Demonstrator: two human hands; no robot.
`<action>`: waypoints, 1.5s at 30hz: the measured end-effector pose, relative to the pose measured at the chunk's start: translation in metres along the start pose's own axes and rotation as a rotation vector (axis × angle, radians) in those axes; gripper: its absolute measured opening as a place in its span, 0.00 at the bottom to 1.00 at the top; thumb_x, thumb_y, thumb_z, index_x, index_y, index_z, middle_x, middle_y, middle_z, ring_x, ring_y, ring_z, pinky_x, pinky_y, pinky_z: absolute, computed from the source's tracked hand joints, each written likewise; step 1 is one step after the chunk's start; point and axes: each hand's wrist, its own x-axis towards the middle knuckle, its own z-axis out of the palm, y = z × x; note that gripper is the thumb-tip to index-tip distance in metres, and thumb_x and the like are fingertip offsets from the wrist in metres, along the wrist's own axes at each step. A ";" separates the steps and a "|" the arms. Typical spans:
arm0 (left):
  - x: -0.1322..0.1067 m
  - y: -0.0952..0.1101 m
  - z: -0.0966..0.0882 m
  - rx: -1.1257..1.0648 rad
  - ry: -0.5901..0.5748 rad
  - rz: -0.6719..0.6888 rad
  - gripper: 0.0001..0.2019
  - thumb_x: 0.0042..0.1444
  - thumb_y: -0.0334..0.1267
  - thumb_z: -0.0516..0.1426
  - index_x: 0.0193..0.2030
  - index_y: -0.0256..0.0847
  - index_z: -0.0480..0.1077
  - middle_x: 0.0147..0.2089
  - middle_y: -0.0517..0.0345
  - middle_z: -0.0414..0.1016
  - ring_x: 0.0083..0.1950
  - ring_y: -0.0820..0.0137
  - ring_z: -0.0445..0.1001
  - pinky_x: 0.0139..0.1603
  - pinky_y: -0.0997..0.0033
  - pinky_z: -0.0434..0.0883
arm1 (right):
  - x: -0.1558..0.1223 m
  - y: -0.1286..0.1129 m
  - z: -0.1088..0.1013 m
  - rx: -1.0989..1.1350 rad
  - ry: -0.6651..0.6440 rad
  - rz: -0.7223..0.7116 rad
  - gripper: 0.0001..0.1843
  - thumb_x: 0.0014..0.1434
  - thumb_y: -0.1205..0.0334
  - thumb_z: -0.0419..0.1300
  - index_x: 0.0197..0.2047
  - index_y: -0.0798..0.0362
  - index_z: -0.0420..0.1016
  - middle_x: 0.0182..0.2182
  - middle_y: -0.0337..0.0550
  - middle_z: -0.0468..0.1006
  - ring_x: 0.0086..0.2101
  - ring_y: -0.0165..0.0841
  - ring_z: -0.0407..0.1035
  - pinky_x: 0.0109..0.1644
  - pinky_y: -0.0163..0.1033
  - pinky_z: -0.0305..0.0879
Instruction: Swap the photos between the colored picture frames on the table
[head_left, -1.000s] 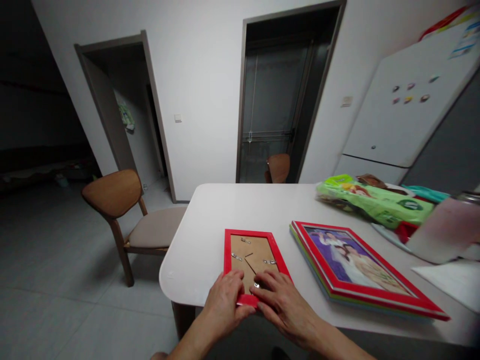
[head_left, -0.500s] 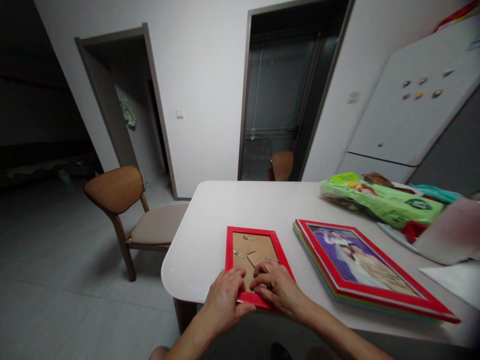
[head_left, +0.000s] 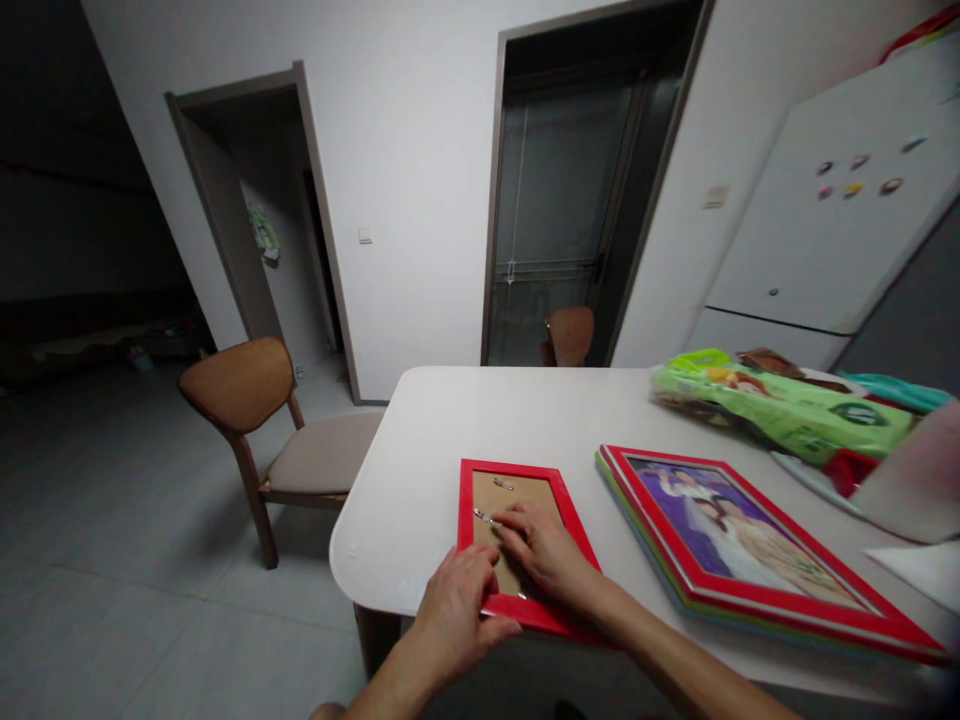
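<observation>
A small red picture frame [head_left: 466,505] lies face down at the near edge of the table, its brown backing board [head_left: 529,490] facing up. My left hand [head_left: 459,598] is closed around the frame's near left corner, thumb on the near rim and fingers curled over the board. Across the board reaches my right hand [head_left: 551,552], its fingertips pressed together at a small metal clip [head_left: 482,516] by the left rim. Another metal clip [head_left: 502,484] sits near the far rim. My right hand and forearm hide the right part of the board.
To the right, a stack of larger frames bears a red-framed photo [head_left: 742,525] on top. Behind it lie a green plastic package [head_left: 787,400] and a white sheet [head_left: 919,575]. A wooden chair [head_left: 240,385] stands left of the white table [head_left: 420,430].
My right hand has moved from the board's near part up and left to the left clip. My left hand keeps its hold on the corner. The whole view has shifted slightly.
</observation>
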 end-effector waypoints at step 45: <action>0.013 0.023 0.009 -0.131 0.034 0.088 0.23 0.38 0.27 0.54 0.45 0.35 0.62 0.56 0.40 0.57 0.57 0.54 0.55 0.55 0.51 0.53 | -0.022 0.043 -0.030 0.769 0.585 0.471 0.21 0.49 0.52 0.52 0.44 0.54 0.65 0.42 0.48 0.71 0.39 0.35 0.67 0.39 0.37 0.62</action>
